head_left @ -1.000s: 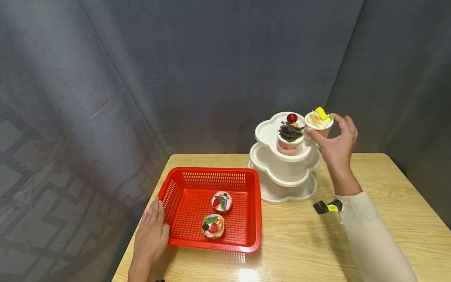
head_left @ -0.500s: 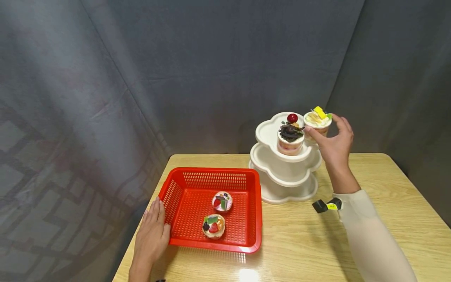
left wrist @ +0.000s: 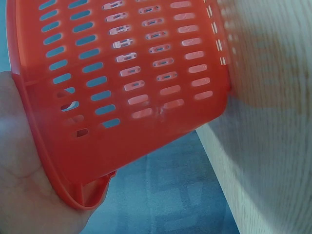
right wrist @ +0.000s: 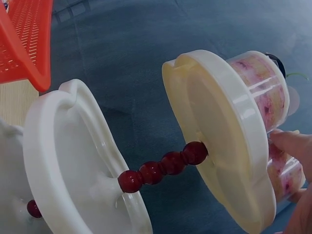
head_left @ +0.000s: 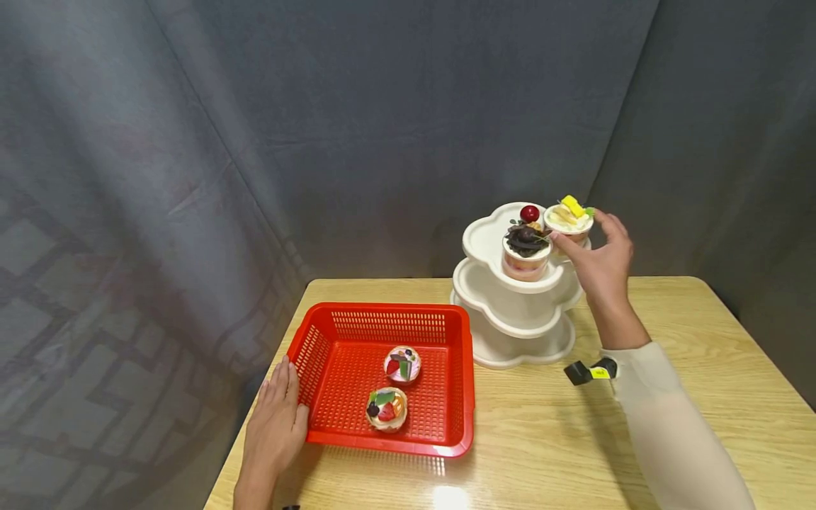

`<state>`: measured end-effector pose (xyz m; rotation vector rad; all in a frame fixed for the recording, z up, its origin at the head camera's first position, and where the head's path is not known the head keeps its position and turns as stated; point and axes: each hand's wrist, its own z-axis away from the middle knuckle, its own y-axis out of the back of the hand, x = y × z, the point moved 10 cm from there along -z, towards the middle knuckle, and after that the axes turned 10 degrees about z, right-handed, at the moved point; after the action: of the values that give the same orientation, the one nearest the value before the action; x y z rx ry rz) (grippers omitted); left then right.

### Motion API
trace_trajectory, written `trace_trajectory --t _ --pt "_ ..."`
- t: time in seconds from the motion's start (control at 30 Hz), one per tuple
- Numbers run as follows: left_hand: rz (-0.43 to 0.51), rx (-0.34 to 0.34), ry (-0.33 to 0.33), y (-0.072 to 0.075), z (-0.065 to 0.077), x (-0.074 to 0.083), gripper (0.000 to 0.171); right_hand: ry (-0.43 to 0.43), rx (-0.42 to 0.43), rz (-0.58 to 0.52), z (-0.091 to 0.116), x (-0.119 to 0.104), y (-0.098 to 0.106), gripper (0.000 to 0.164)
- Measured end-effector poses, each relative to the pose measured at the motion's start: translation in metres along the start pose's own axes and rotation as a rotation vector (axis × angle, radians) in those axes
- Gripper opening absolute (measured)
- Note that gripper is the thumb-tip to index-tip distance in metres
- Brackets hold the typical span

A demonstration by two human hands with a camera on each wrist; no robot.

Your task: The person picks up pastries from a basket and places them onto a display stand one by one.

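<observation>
Thumb and fingers of my right hand (head_left: pixel 602 262) pinch a clear dessert cup (head_left: pixel 569 221) topped with cream and yellow fruit pieces. It is upright at the right rear of the top tier of a white three-tier stand (head_left: pixel 481 244). Beside it on that tier is another dessert cup (head_left: pixel 524 268) with dark chocolate curls and a red cherry. In the right wrist view both cups sit close against the tier's upper face. My left hand (head_left: pixel 273 419) rests with straight fingers along the left rim of a red plastic basket (head_left: pixel 389 307).
Inside the basket lie two small fruit-topped tarts (head_left: pixel 401 365). Red beads (right wrist: pixel 163 165) form the stand's post between its tiers. Basket and stand share a wooden table (head_left: pixel 529 432), with a grey curtain (head_left: pixel 408 142) behind it.
My right hand has moved slightly left with the yellow-topped cup, bringing it closer to the chocolate cup and lower over the top tier. The left hand and basket have stayed put.
</observation>
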<state>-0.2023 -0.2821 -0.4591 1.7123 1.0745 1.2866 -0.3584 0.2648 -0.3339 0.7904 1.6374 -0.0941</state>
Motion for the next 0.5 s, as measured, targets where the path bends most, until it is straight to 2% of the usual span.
trace_trajectory --t 0.23,0.5 --pt "-0.003 0.013 -0.010 0.0011 0.0005 0.0018 0.064 -0.002 -0.009 0.007 0.0004 0.0033 -0.0019 0.075" --pt "0.006 -0.006 0.005 -0.0008 -0.0011 0.0012 0.065 -0.001 -0.037 0.043 0.0017 0.0020 -0.0018 0.076"
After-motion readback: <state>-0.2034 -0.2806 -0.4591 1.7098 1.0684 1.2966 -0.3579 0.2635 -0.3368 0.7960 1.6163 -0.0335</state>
